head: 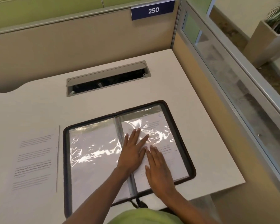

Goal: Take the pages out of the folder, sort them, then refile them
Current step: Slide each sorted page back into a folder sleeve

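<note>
While the folder (pixel 68 159) lies open on the white desk (pixel 39 110), both hands rest flat on its right-hand plastic sleeve (pixel 162 135), fingers spread and grasping nothing. Left hand (pixel 132 152) sits just right of the spine (pixel 121 143), fingertips reaching up the page; right hand (pixel 158 170) lies just beside it, lower on the same sleeve. A printed page (pixel 34 160) lies apart on the desk, just left of the folder, and the left sleeve (pixel 94 152) holds white paper under glare.
</note>
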### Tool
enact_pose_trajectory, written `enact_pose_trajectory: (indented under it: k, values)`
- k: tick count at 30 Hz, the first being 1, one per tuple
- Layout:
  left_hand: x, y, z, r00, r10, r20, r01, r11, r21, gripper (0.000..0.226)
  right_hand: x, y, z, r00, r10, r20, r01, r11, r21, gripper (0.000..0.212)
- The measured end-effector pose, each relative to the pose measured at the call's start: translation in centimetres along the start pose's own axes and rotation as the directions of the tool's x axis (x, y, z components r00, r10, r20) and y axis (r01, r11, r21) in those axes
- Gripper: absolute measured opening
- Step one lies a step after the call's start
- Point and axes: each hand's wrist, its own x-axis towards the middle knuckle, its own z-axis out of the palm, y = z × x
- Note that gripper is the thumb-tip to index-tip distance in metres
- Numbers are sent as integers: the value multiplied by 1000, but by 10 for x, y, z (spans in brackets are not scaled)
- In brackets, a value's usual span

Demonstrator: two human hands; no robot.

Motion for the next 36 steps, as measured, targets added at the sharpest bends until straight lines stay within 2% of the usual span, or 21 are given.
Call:
enact_pose_trajectory:
  k: [3, 5, 8, 11, 16, 19, 21, 22, 24, 26, 28, 30, 33, 36]
  values:
    - [1, 6, 3, 1000, -17, -17, 19, 996, 87, 53, -23, 11, -4, 998, 57, -19, -59, 989, -134, 64]
    - [0, 9, 4, 999, -40, -22, 42, 992, 121, 54, -37, 15, -6, 986, 167, -26, -169, 968, -184, 64]
    - [-1, 11, 5, 998, -55, -18, 57, 988, 143, 54, -55, 19, -7, 935, 351, -56, -355, 914, -196, 67]
    - [-1, 10, 5, 999, -47, -22, 50, 988, 144, 55, -65, 19, -7, 895, 439, -73, -445, 876, -185, 71]
    - [-1, 9, 7, 999, -48, -26, 50, 990, 128, 54, -63, 10, 2, 901, 423, -94, -433, 892, -134, 67]
    - [-1, 8, 6, 999, -43, -18, 45, 993, 112, 53, -60, 3, 1, 915, 389, -111, -400, 910, -108, 77]
    - [0, 8, 2, 999, -52, -17, 52, 999, 6, 54, -59, -4, -2, 935, 333, -120, -343, 936, -80, 85]
    - [1, 9, -2, 995, -94, -32, 89, 988, -129, 56, -58, -8, -3, 946, 301, -124, -310, 948, -65, 88]
    - [1, 16, -16, 953, -298, -48, 241, 846, -475, 59, -57, -15, -4, 966, 218, -141, -226, 973, -41, 96]
    - [1, 26, -40, 887, -458, -59, 308, 682, -664, 55, -57, -20, -4, 978, 102, -180, -111, 993, -39, 101]
    - [0, 29, -65, 832, -554, -35, 306, 511, -804, 41, -57, -27, -2, 978, -41, -206, 30, 998, -60, 100]
    - [1, 17, -82, 797, -602, 58, 332, 356, -873, 39, -57, -33, 0, 974, -156, -165, 141, 985, -101, 99]
    - [-6, -6, -94, 728, -670, 146, 408, 252, -878, 33, -58, -44, 3, 962, -267, -61, 259, 959, -114, 93]
    - [-20, -32, -100, 650, -735, 196, 412, 124, -903, 24, -58, -60, -3, 933, -358, -25, 356, 932, -71, 68]
